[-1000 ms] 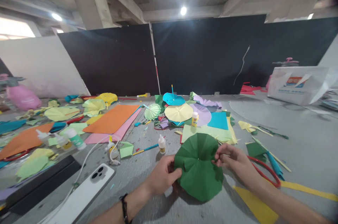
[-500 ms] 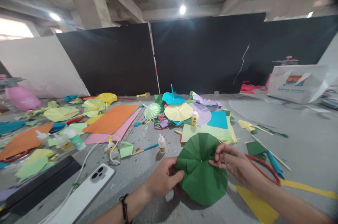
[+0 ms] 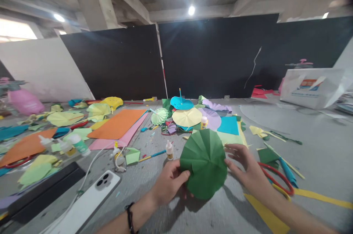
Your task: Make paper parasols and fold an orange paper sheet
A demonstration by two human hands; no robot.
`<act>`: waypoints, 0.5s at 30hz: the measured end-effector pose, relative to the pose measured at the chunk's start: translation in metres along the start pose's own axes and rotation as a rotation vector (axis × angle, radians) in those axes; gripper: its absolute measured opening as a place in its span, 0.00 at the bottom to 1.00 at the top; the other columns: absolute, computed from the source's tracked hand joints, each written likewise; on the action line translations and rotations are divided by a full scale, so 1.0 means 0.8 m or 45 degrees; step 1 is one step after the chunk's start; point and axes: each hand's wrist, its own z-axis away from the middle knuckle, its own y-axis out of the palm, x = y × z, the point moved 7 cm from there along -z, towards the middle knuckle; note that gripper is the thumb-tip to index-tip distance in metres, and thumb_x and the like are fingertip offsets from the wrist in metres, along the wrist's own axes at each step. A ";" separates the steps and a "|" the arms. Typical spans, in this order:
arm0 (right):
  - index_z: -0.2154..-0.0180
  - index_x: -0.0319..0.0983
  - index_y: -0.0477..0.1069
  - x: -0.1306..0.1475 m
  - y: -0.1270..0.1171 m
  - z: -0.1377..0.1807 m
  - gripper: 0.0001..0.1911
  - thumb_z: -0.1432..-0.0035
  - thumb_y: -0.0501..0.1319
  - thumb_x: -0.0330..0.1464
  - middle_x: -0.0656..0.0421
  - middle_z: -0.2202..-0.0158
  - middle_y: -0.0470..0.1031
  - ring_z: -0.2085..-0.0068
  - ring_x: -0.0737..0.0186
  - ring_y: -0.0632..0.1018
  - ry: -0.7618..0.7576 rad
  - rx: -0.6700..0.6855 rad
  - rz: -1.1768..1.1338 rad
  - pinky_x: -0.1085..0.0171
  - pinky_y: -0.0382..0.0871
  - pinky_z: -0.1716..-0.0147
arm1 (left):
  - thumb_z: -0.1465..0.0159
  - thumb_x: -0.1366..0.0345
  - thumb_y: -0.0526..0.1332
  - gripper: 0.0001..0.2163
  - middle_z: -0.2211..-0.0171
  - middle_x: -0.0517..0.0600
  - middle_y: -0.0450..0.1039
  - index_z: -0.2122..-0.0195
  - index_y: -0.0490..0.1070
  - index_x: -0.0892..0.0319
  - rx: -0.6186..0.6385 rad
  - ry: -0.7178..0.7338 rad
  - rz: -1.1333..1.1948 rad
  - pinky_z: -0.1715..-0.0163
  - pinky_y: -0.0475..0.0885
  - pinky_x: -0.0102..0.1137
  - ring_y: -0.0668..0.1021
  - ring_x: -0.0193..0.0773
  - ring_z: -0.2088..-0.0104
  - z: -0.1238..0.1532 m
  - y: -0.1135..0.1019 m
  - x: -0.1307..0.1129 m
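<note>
A round dark green paper disc (image 3: 205, 171), pleated with creases fanning from its middle, is tilted up above the table in front of me. My left hand (image 3: 169, 182) grips its left edge, thumb on the front face and other fingers behind. At the right edge, my right hand (image 3: 245, 164) has thumb and fingers apart, with the thumb tip at the rim. A small white glue bottle (image 3: 170, 151) stands just left of the disc. Behind it lie light green paper sheets (image 3: 233, 138), partly hidden.
Red-handled scissors (image 3: 278, 179) and yellow paper (image 3: 266, 213) lie by my right forearm. A white phone (image 3: 93, 197) and black case (image 3: 46, 191) are at left. Farther back are orange paper (image 3: 118, 123), a cream paper disc (image 3: 186, 117), a blue paper disc (image 3: 182, 103) and a glue stick (image 3: 203, 122).
My right hand has moved from the front of the green disc to its right edge, its fingers spreading. The disc has shifted slightly up and left and tilted more upright.
</note>
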 end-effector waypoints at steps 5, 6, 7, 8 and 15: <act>0.51 0.45 0.66 0.009 0.004 -0.003 0.16 0.36 0.65 0.43 0.57 0.60 0.75 0.63 0.60 0.78 0.036 0.083 -0.135 0.62 0.76 0.63 | 0.41 0.54 0.68 0.17 0.74 0.48 0.73 0.64 0.73 0.64 0.045 0.005 -0.027 0.85 0.70 0.24 0.73 0.29 0.83 0.003 0.005 0.001; 0.52 0.45 0.67 0.012 0.001 -0.003 0.15 0.37 0.66 0.43 0.58 0.61 0.74 0.63 0.60 0.78 0.029 0.067 -0.138 0.63 0.76 0.63 | 0.41 0.54 0.67 0.16 0.75 0.47 0.73 0.64 0.72 0.64 0.039 0.001 -0.030 0.85 0.70 0.24 0.73 0.30 0.83 0.003 0.005 0.003; 0.54 0.45 0.68 0.016 -0.002 -0.004 0.14 0.37 0.66 0.42 0.58 0.63 0.74 0.62 0.59 0.77 0.018 0.053 -0.127 0.63 0.76 0.64 | 0.41 0.53 0.67 0.16 0.75 0.47 0.73 0.63 0.72 0.64 0.038 -0.009 -0.028 0.85 0.70 0.24 0.74 0.31 0.83 0.002 0.005 0.006; 0.54 0.45 0.68 0.021 -0.007 -0.005 0.13 0.37 0.65 0.42 0.58 0.64 0.74 0.63 0.59 0.77 0.002 0.040 -0.092 0.62 0.76 0.65 | 0.40 0.53 0.66 0.17 0.76 0.48 0.73 0.63 0.71 0.64 0.044 -0.025 -0.018 0.85 0.70 0.24 0.76 0.33 0.83 0.001 0.006 0.010; 0.47 0.48 0.67 0.123 -0.008 -0.065 0.14 0.35 0.59 0.35 0.52 0.46 0.73 0.48 0.46 0.76 -0.581 -0.074 0.893 0.49 0.71 0.48 | 0.39 0.57 0.63 0.15 0.75 0.48 0.74 0.56 0.69 0.61 0.056 -0.090 0.025 0.83 0.64 0.22 0.76 0.32 0.80 -0.007 0.018 0.048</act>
